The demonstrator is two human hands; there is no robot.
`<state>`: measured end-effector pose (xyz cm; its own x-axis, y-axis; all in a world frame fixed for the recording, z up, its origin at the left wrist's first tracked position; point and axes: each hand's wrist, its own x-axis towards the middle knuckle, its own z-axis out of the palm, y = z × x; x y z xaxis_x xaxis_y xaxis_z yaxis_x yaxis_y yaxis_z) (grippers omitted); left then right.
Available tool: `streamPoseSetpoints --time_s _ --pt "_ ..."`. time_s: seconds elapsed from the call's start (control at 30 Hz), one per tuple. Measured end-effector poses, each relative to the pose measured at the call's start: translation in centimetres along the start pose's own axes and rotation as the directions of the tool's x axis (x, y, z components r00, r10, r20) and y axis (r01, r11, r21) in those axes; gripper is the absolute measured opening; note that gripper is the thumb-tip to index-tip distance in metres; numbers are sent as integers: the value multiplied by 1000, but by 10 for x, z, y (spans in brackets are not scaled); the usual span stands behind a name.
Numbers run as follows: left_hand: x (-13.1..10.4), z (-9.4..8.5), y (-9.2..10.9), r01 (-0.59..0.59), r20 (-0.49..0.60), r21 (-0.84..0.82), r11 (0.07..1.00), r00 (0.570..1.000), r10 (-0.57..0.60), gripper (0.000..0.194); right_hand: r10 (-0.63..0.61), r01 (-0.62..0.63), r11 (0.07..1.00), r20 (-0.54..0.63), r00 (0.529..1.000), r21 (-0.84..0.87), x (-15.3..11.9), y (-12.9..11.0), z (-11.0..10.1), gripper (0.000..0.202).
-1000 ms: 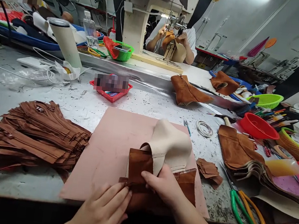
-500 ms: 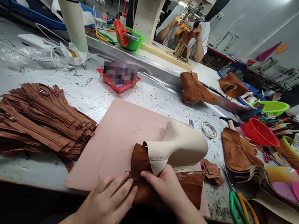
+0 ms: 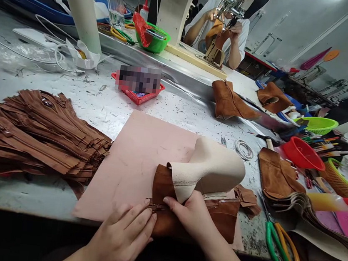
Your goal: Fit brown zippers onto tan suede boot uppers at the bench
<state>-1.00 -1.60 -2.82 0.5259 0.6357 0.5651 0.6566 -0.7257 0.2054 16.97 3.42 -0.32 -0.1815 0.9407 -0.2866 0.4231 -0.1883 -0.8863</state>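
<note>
A brown suede boot upper (image 3: 163,183), its pale lining (image 3: 217,164) folded outward, lies near the front edge of a pink board (image 3: 141,143). My right hand (image 3: 194,216) grips it at the middle, thumb on top beside the zipper seam. At the upper's left end, my left hand (image 3: 126,230) has its fingers close together over the edge by the zipper; its thumb is mostly hidden below. A brown zipper strip (image 3: 248,199) sticks out at the right. Left of the board lies a thick bundle of brown zippers (image 3: 38,136).
Green-and-orange scissors (image 3: 280,247) and stacked suede pieces (image 3: 282,176) lie at the right. A red basket (image 3: 138,97), a tumbler (image 3: 80,15) and a suede boot upper (image 3: 232,101) stand farther back. Beyond, another person's hands (image 3: 235,30) work at a sewing machine (image 3: 171,13).
My left hand has shifted slightly left and down along the edge, showing a little more of the zipper seam. The right hand keeps its grip. The camera view has tilted a little.
</note>
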Motion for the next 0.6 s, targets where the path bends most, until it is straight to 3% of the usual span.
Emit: streamPoseSetpoints --time_s 0.27,0.4,0.5,0.6 --pt "1 0 -2 -2 46 18 1000 999 2 20 -21 19 996 -29 999 -89 -2 2 2 21" --pt "4 -2 -3 -6 208 52 999 978 -5 25 -30 24 988 -34 999 -152 -1 1 2 19" --pt "5 -4 -2 -5 305 103 995 952 -27 32 -55 45 957 -27 998 -285 -3 -6 1 22" --pt "8 -5 1 -30 303 148 988 953 -16 34 -106 70 874 -49 993 -481 -8 -17 0 26"
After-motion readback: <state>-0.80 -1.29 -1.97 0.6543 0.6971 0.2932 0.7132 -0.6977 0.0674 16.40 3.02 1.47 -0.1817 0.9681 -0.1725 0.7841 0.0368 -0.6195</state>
